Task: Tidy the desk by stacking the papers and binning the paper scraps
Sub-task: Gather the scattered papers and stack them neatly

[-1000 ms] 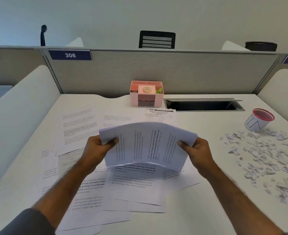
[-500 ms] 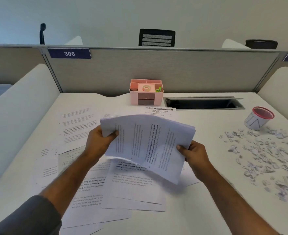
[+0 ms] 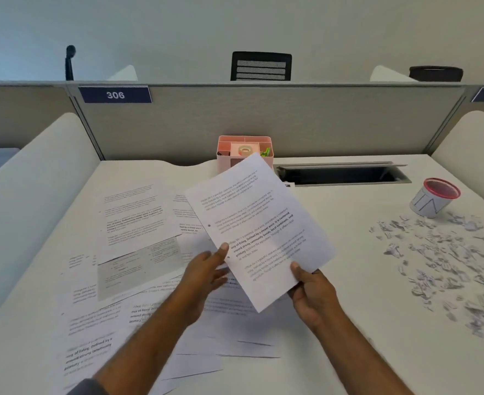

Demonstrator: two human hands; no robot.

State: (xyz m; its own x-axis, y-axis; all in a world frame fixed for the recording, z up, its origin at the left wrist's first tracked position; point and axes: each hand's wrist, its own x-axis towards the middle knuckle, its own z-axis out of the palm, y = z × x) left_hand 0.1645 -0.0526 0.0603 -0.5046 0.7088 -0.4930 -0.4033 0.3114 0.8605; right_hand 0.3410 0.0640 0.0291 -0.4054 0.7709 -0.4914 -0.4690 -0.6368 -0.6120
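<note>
Barely started imo: right hand (image 3: 313, 295) pinches a small bundle of papers (image 3: 259, 232) just in front of the pink organizer (image 3: 245, 151), left hand (image 3: 206, 270) open beside it, loose sheets (image 3: 132, 215) left of the organizer and scraps (image 3: 440, 258) far right unbinned.

Printed paper sheaf (image 3: 259, 229) held tilted above desk; loose sheets (image 3: 132, 220) spread left; scraps (image 3: 445, 258) scattered right.
</note>
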